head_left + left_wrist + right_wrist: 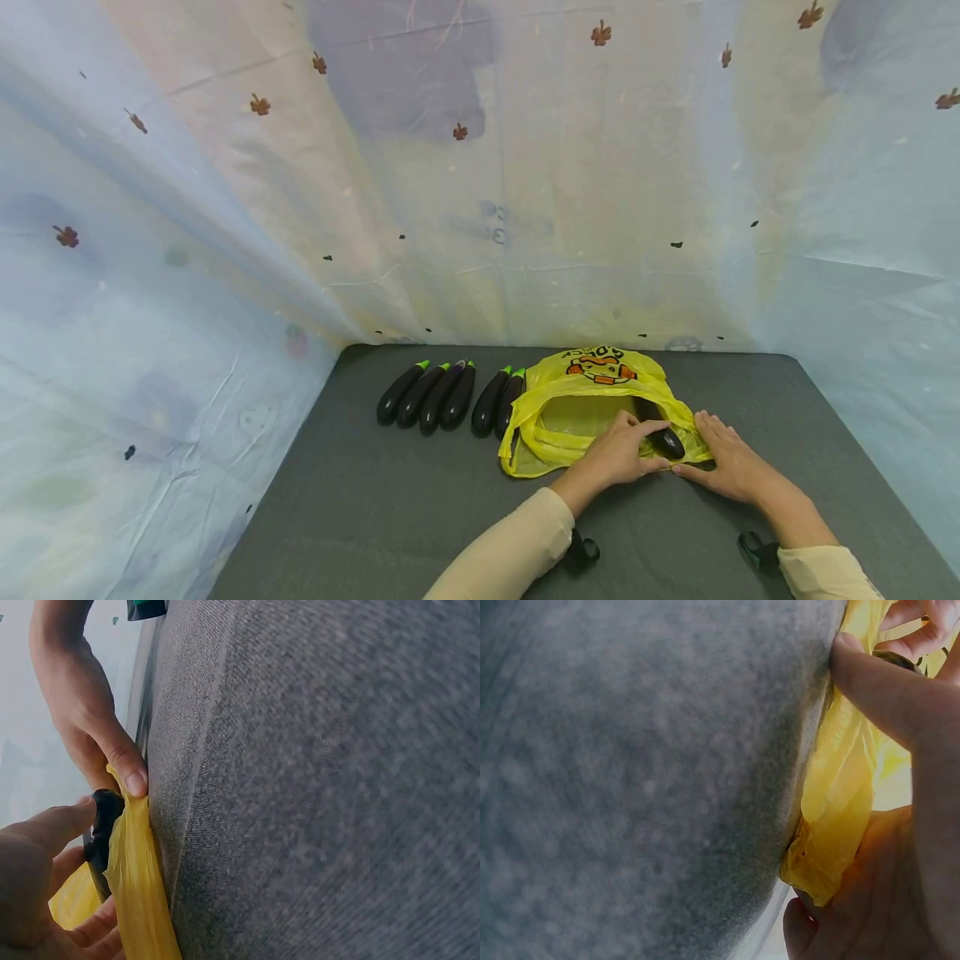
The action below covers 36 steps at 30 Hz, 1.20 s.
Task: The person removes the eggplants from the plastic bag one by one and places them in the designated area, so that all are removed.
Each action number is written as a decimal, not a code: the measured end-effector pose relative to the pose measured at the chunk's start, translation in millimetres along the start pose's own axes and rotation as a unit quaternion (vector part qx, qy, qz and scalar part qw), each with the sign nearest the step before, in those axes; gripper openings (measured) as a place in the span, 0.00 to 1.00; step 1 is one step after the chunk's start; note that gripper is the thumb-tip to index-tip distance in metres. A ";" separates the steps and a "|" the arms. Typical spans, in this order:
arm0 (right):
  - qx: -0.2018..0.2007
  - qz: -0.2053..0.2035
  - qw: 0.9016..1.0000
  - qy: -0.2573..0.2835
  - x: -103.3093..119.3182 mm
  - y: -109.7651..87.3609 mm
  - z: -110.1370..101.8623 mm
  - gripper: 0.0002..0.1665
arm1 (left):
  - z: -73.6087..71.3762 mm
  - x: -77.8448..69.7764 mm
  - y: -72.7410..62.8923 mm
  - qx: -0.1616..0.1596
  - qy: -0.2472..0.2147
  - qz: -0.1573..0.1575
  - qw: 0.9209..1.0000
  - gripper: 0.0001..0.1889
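A yellow plastic bag (641,367) with a printed cartoon lies on its side, its mouth toward me. Inside the mouth, at the right, is a dark eggplant (666,443) with its rounded end toward me. My left hand (617,450) reaches into the mouth and grips this eggplant; in the left wrist view its fingertips meet the eggplant (105,814). My right hand (731,462) holds the right edge of the mouth, thumb at the front rim. The bag's film (836,802) runs between thumb and fingers in the right wrist view.
Several eggplants (426,397) lie side by side left of the bag, green stems pointing away, the rightmost partly behind the bag's edge. They rest on a dark grey table (360,508). Patterned plastic sheeting (420,200) hangs behind it and along the sides.
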State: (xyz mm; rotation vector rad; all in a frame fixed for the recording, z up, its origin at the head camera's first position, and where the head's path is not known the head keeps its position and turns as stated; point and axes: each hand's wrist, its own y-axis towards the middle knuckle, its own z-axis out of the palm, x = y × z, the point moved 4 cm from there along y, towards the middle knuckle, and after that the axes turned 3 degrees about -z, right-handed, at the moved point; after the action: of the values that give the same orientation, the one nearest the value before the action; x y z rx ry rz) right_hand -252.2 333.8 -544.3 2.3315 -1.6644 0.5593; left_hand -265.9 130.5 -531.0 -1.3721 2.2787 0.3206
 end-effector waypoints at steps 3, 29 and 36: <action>0.000 0.001 1.000 -0.002 -0.5 0.1 0.4 0.70 | 0.4 0.1 0.0 -0.006 0.008 -0.005 1.000 0.33; 0.001 0.000 1.000 0.004 0.9 0.0 2.0 0.70 | 0.2 0.9 -1.5 -0.086 0.045 -0.073 0.993 0.30; 0.001 -0.002 1.000 0.004 -0.9 0.2 1.2 0.69 | 0.8 4.5 -4.1 -0.088 0.036 -0.063 0.993 0.28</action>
State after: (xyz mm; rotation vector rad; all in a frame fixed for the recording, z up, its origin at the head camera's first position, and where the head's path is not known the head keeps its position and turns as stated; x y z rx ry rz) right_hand -252.4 334.1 -545.8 2.3302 -1.6568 0.5676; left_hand -263.8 125.4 -533.8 -1.6319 2.2528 0.4466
